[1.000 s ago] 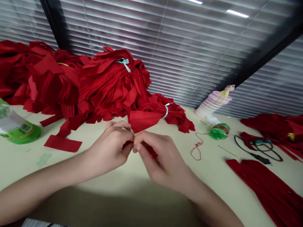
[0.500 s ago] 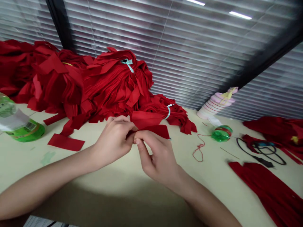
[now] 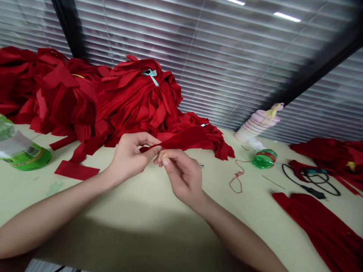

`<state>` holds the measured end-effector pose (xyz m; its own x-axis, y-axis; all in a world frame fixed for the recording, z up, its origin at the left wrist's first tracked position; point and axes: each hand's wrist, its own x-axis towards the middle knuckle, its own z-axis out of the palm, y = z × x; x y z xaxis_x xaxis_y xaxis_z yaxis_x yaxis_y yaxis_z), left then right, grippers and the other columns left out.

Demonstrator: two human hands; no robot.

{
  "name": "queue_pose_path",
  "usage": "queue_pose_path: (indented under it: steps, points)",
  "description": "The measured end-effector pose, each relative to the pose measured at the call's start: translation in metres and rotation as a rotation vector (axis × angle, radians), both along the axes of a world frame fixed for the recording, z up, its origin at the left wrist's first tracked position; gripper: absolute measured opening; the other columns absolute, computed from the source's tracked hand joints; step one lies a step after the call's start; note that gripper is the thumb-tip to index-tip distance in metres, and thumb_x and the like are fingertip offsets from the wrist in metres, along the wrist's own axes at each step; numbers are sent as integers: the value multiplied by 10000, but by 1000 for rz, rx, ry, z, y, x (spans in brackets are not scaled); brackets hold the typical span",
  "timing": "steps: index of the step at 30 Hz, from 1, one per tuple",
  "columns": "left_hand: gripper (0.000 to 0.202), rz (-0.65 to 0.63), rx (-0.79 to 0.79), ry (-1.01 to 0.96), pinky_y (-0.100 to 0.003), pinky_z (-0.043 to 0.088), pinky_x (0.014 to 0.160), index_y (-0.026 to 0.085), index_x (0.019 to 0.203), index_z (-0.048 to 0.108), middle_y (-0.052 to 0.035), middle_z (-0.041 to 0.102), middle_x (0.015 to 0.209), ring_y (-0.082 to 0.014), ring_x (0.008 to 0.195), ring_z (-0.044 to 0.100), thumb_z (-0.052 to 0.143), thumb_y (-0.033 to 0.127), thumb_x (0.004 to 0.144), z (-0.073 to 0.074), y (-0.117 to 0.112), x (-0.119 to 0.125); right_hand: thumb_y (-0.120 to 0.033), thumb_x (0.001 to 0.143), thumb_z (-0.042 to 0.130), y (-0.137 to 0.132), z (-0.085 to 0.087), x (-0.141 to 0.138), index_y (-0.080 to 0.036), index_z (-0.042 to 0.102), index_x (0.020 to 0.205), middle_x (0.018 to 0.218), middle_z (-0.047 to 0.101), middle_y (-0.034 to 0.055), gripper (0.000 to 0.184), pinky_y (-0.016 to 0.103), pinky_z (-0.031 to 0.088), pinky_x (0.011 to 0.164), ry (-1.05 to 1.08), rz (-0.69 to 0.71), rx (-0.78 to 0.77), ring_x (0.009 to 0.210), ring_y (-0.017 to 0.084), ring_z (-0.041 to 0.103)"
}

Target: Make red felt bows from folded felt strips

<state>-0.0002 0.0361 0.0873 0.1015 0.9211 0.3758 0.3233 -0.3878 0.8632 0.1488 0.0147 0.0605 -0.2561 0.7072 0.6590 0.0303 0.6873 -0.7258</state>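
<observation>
The left hand point(image 3: 129, 158) and the right hand point(image 3: 178, 174) were raised just above the near part of the table, close together, and both were grasping a red cloth strip point(image 3: 183, 139). The left thumb and forefinger pinched its left end, while the right thumb and forefinger closed on it just beside them. The rest of the strip curved away to the right, above the right hand, with its free end over the edge of a heap of red cloth bundles point(image 3: 136, 102). A small silvery tip point(image 3: 201, 165) showed just beyond the right hand (too small to say what it was).

The heap filled the far left of the cream table point(image 3: 119, 215), with pale blue ties point(image 3: 151, 76) around its bundles. Nearer on the left lay a red cloth rectangle point(image 3: 76, 170) and a plastic bottle with a green label point(image 3: 30, 158), on its side. To the right were a loop of red thread point(image 3: 236, 177), a green plastic bottle piece banded with rubber bands point(image 3: 263, 158), a black cable point(image 3: 309, 187), and loose red cloth point(image 3: 317, 226). A stack of pink-and-white cups point(image 3: 255, 126) stood against the far window blinds point(image 3: 198, 56).
</observation>
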Motion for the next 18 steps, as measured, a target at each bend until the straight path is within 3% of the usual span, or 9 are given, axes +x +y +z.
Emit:
queue_pose_path:
  steps: [6, 11, 14, 18]
  points:
    - [90, 67, 355, 177, -303, 483, 694, 145, 783, 672, -54, 671, 806, -177, 779, 633, 594, 135, 738, -12, 0, 0, -140, 907, 464, -4, 2, -1, -194, 557, 883, 799, 582, 28, 111, 310, 480, 676, 55, 9, -45, 728, 145, 552]
    - [153, -13, 728, 463, -387, 357, 763, 164, 691, 591, -3, 652, 667, -199, 843, 596, 534, 47, 770, -16, 1, -1, -131, 903, 474, -6, 12, 4, -187, 555, 865, 762, 552, 18, 107, 305, 463, 673, 4, 31, -61, 718, 141, 533]
    - [197, -54, 780, 514, -391, 313, 754, 161, 642, 537, 6, 643, 653, -196, 851, 583, 517, 55, 806, -17, 2, -1, -132, 907, 472, -6, 15, 7, -185, 560, 867, 756, 559, 17, 111, 290, 452, 651, 25, 67, -96, 713, 138, 539]
    - [136, -58, 749, 489, -395, 313, 754, 157, 747, 602, -2, 636, 642, -196, 850, 593, 523, 105, 845, -17, 4, -3, -149, 899, 479, -5, 12, 6, -181, 554, 825, 728, 541, 13, 111, 287, 445, 623, -28, 128, -89, 681, 137, 525]
